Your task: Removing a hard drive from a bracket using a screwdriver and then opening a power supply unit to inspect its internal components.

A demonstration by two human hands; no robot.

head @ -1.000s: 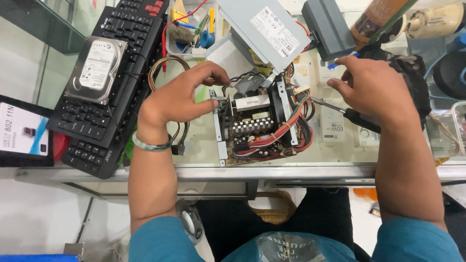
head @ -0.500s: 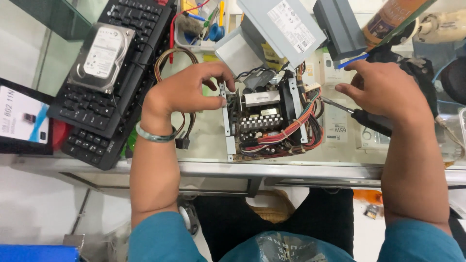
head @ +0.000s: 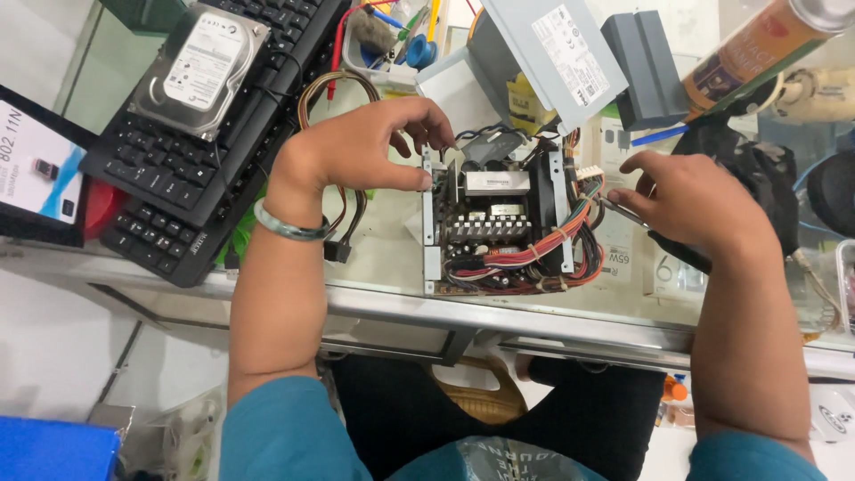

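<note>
The opened power-supply unit, a bare metal chassis packed with a circuit board, heat sinks and bundled red, orange and yellow wires (head: 503, 223), lies on the glass tabletop (head: 383, 240) near its front edge. The left hand (head: 365, 147) rests at the unit's left wall, thumb and fingers pinched together on the chassis edge near its top-left corner, steadying it. The right hand (head: 699, 205), just right of the unit, is closed around a black-handled screwdriver (head: 655, 236) whose thin metal shaft points toward the unit's right side, its tip beside the wire bundle.

This looks like dismantling or inspection, with the unit braced while the tool is brought in. The next move seems to call for seating the tip on a screw without snagging the wires; which screw, I cannot tell. Left of the unit lies a black keyboard (head: 205, 151) with a silver hard drive (head: 200, 71) on it.
</note>
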